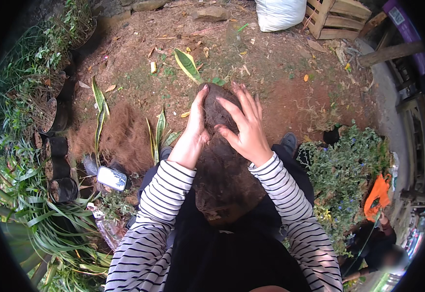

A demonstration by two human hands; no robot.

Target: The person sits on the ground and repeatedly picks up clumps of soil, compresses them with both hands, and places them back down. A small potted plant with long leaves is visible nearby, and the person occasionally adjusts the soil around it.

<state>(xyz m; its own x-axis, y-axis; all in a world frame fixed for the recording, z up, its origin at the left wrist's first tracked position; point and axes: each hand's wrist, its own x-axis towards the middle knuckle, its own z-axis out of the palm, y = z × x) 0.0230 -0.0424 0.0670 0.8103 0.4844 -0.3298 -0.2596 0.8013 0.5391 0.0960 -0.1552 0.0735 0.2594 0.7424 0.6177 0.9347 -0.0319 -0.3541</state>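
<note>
Between my two hands is a dark, rounded soil ball (218,106) with fine roots or fibres on it. My left hand (197,124) grips its left side, the thumb near the top. My right hand (244,122) lies against the right side, fingers spread and pointing up. A yellow-edged snake plant leaf (187,65) sticks out beyond the ball's far end; whether it is rooted in the ball I cannot tell. Below my hands, dark soil (227,175) lies between my legs. Left of my left hand are a small snake plant (159,133) and a heap of brown fibre (125,135).
Black planting bags (57,146) and a phone (112,178) are at left, a clear bottle (104,226) at lower left. A white sack (281,14) and wooden crate (344,18) stand at the far side. Right are a flowering shrub (344,171), an orange bag (376,197) and another person (373,244).
</note>
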